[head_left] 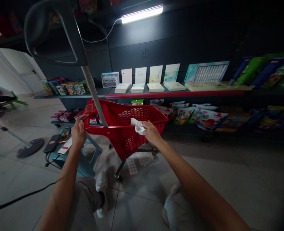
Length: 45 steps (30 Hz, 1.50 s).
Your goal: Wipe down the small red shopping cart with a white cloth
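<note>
A red plastic shopping cart on wheels stands before me, tilted toward me. A metal pole rises from its near side to a dark grey loop handle. At the cart's left corner, my left hand is closed on the rim. My right hand is closed around a crumpled white tissue or cloth, held against the long near rim. Part of the tissue sticks out past the fingers; I cannot tell its exact material.
A blue-grey stool at the left carries phones and a black power bank; a cable trails away. Behind the cart, a dark shelf holds notebooks, art sets and boxes, with snack bags below. A round pole base stands left.
</note>
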Each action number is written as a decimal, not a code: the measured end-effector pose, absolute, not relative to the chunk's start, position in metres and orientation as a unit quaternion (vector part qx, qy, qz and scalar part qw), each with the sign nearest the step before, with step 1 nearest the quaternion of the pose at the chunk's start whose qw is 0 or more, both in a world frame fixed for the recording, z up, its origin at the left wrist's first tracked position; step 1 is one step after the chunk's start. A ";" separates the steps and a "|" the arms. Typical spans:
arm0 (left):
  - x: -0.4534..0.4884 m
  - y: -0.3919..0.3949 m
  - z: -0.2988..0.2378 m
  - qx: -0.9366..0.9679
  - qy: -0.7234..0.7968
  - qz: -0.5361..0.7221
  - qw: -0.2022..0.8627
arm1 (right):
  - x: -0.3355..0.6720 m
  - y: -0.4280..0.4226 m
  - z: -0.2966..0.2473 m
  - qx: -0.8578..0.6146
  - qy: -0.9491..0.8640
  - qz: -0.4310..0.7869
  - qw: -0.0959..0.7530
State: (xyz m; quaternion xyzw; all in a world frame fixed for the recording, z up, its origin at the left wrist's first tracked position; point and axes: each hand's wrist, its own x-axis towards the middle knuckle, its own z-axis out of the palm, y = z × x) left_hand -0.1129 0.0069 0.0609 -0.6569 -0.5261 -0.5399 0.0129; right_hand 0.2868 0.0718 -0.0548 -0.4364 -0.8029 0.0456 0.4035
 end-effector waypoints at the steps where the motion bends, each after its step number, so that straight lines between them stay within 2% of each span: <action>1: -0.116 0.010 0.063 -0.650 -0.546 -0.528 0.022 | 0.296 0.072 -0.056 -0.446 -0.801 0.044 0.397; 5: -0.125 0.021 0.076 -0.651 -0.604 -0.455 0.070 | 0.330 0.070 -0.062 -0.508 -0.772 0.036 0.379; 8: -0.115 0.019 0.080 -0.634 -0.581 -0.491 0.137 | 0.344 0.067 -0.064 -0.542 -0.752 0.028 0.373; 11: -0.086 0.005 0.073 -0.574 -0.498 -0.585 0.282 | 0.345 0.063 -0.062 -0.554 -0.742 0.008 0.379; 14: -0.044 -0.007 0.066 -0.687 -0.366 -0.530 0.336 | 0.345 0.059 -0.059 -0.558 -0.742 -0.009 0.372; 16: -0.017 -0.009 0.064 -0.751 -0.345 -0.465 0.318 | 0.345 0.057 -0.057 -0.562 -0.745 -0.009 0.358; 23: 0.023 0.006 0.054 -0.785 -0.457 -0.283 0.306 | 0.374 0.061 -0.058 -0.566 -0.755 0.009 0.331; 29: 0.018 0.021 0.040 -0.770 -0.466 -0.298 0.319 | 0.431 0.070 -0.067 -0.693 -0.662 -0.011 0.285; 33: 0.015 0.034 0.037 -0.779 -0.454 -0.309 0.303 | 0.433 0.065 -0.063 -0.708 -0.643 -0.070 0.282; 37: 0.013 0.047 0.036 -0.788 -0.454 -0.321 0.265 | 0.398 0.059 -0.050 -0.713 -0.627 -0.117 0.293; 45: 0.021 0.063 0.034 -0.789 -0.456 -0.337 0.237 | 0.237 0.048 -0.024 -0.535 -0.735 -0.027 0.415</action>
